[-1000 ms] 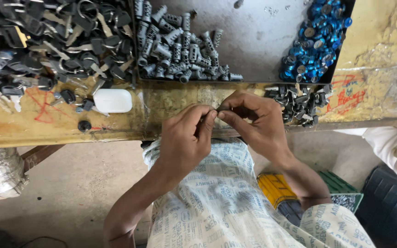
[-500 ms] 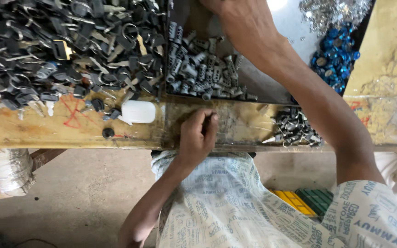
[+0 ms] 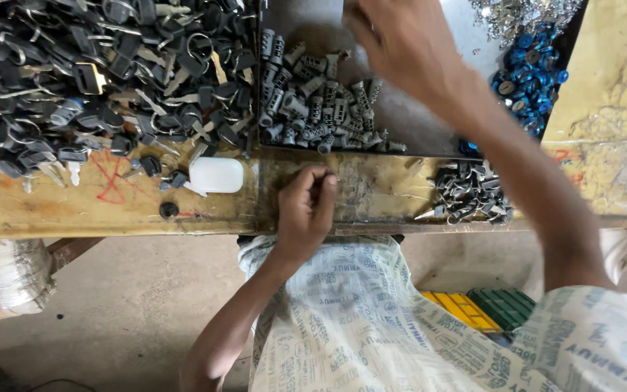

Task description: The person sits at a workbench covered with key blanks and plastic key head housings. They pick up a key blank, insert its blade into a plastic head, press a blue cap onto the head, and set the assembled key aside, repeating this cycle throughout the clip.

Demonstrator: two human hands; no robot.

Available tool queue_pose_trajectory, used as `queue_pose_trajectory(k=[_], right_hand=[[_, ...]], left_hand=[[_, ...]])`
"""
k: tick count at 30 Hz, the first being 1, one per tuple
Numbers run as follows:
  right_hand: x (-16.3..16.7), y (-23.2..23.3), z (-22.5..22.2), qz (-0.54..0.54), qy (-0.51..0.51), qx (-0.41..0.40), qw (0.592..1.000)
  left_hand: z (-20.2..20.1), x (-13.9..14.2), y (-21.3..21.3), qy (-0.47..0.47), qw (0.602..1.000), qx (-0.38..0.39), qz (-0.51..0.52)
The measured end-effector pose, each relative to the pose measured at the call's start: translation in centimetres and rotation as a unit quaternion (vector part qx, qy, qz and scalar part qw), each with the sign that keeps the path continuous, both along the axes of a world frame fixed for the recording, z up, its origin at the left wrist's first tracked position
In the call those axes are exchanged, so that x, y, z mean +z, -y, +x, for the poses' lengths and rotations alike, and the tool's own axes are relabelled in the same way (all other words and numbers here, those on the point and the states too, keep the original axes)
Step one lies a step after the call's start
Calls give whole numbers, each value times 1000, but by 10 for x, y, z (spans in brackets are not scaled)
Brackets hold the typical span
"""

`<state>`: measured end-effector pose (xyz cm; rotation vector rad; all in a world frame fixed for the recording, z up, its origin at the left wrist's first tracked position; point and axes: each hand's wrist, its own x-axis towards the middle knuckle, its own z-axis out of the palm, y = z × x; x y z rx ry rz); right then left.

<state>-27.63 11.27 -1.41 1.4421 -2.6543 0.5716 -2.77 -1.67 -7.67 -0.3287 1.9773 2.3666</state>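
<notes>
1. Reaching far over the grey metal tray (image 3: 429, 123), the right hand (image 3: 400, 43) is blurred and cut by the top edge; whether its fingers hold anything cannot be told.
2. Left hand (image 3: 306, 210) rests just below that tray, fingers curled narrow, contents hidden.
3. Grey ridged cylinders (image 3: 313, 101) heap in the tray's left part, beneath the right hand.

Worn yellow workbench (image 3: 52, 214) carries black keys (image 3: 96, 80), grey cylinders (image 3: 313, 109), white block (image 3: 215, 175).
</notes>
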Motion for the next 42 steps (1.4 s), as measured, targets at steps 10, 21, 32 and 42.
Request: queue_pose_trajectory(k=[10, 21, 32, 42], right_hand=[[45, -12, 193, -193, -5, -103, 976], [41, -10, 221, -204, -38, -221, 953], [33, -26, 212, -231, 17, -168, 958], [29, -48, 190, -162, 276, -185, 929]], left_hand=[[9, 55, -10, 83, 913, 66, 393], [13, 62, -20, 38, 964, 75, 253], [3, 64, 7, -20, 1000, -17, -3], [-6, 52, 30, -6, 988, -153, -2]])
